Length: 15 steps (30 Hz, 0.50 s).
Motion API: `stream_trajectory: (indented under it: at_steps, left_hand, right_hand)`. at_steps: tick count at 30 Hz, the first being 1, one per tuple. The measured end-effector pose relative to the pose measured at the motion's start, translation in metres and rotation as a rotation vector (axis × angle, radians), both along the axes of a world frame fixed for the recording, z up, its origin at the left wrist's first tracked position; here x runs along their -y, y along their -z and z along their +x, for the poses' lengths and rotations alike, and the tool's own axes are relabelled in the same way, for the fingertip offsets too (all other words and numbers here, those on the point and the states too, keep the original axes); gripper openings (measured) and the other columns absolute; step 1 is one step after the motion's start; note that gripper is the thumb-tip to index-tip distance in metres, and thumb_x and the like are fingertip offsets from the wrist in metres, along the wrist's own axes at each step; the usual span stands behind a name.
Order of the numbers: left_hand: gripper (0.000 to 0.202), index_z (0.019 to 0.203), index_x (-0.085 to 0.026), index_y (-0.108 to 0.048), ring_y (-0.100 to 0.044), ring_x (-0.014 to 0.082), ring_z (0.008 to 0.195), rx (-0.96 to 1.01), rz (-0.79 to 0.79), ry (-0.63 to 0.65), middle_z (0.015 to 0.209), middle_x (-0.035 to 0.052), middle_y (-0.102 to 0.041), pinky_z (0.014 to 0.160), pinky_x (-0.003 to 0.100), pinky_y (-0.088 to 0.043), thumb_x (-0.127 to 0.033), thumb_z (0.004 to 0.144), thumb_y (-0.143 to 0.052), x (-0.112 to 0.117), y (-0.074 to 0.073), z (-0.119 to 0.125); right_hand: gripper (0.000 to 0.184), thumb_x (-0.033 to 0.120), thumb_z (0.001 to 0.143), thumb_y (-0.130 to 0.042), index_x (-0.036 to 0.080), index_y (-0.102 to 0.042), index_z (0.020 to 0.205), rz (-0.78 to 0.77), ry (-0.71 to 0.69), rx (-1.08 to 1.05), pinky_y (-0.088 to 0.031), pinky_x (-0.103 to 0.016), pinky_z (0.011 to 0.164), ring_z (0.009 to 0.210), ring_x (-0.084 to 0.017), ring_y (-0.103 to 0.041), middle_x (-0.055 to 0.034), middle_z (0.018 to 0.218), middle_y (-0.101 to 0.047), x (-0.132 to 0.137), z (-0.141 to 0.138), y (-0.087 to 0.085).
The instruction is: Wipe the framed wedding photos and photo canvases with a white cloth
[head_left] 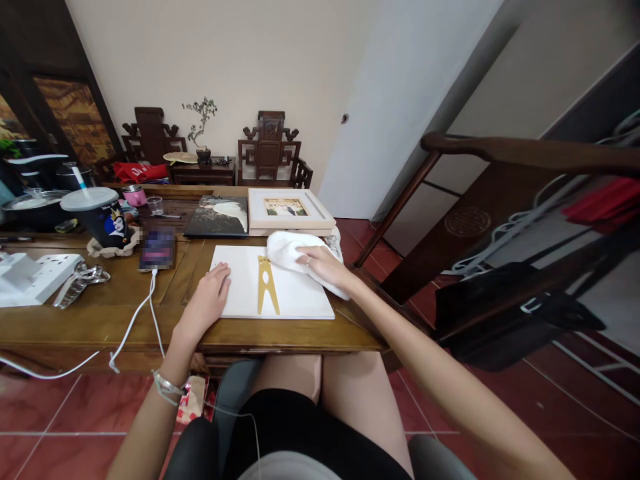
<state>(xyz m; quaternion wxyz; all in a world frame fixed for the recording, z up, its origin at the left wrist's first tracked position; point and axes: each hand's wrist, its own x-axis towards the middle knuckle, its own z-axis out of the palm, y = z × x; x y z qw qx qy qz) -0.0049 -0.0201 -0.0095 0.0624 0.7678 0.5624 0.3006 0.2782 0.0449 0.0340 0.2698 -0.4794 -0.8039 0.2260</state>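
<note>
A white rectangular panel (240, 283), which looks like the back of a picture frame, lies flat near the table's front edge. On its middle is a gold A-shaped stand (267, 293). My left hand (213, 290) rests with its fingers laid out over the panel's left edge. A fluffy white cloth (283, 250) is bunched under my right hand (323, 263), whose fingers grip it against the panel's upper right part. Part of the cloth hangs past the panel's right side.
Behind the panel lie a framed photo (285, 208) and a dark picture (217, 217). To the left are a phone (157, 250) on a charging cable, a lidded cup (103, 217) and a power strip (43, 280). A wooden chair (465, 213) stands at the right.
</note>
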Motion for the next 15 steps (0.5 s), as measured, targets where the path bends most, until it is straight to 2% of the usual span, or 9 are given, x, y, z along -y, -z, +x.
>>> stream_trajectory:
  at_steps: [4, 8, 11, 15]
  left_hand:
    - [0.040, 0.121, -0.006, -0.062, -0.051, 0.0273, 0.133, -0.009, -0.004, -0.007, 0.137, 0.0200, -0.059, 0.115, 0.045, -0.036, -0.024, 0.094, -0.038, 0.001, 0.000, 0.001]
    - [0.039, 0.121, -0.008, -0.062, -0.051, 0.0273, 0.134, -0.008, -0.016, -0.008, 0.137, 0.0191, -0.058, 0.114, 0.046, -0.037, -0.023, 0.094, -0.038, 0.000, 0.000, 0.002]
    - [0.039, 0.121, -0.007, -0.062, -0.050, 0.0279, 0.133, -0.014, -0.015, -0.013, 0.137, 0.0198, -0.058, 0.114, 0.047, -0.037, -0.023, 0.094, -0.038, 0.000, -0.001, 0.002]
    - [0.037, 0.119, -0.009, -0.064, -0.051, 0.0278, 0.133, -0.013, -0.006, -0.006, 0.136, 0.0185, -0.060, 0.114, 0.047, -0.037, -0.022, 0.094, -0.039, -0.001, 0.000, 0.001]
  right_hand:
    - [0.027, 0.035, 0.082, -0.050, 0.022, -0.073, 0.089, -0.104, -0.005, 0.092, -0.043, -0.048, 0.099, 0.103, -0.031, -0.060, -0.0074, 0.096, -0.071, 0.058, 0.020, -0.004]
    - [0.033, 0.043, 0.076, -0.060, 0.024, -0.074, 0.099, -0.296, -0.044, 0.129, -0.042, -0.048, 0.104, 0.110, -0.032, -0.060, -0.0094, 0.109, -0.069, 0.100, 0.048, -0.022]
    - [0.033, 0.042, 0.070, -0.065, 0.024, -0.076, 0.096, -0.416, -0.083, 0.143, -0.041, -0.049, 0.106, 0.111, -0.034, -0.059, -0.0097, 0.109, -0.069, 0.103, 0.059, -0.030]
    - [0.032, 0.035, 0.069, -0.065, 0.026, -0.077, 0.097, -0.389, 0.033, 0.029, -0.040, -0.047, 0.108, 0.117, -0.033, -0.057, -0.0070, 0.117, -0.068, 0.070, 0.055, -0.020]
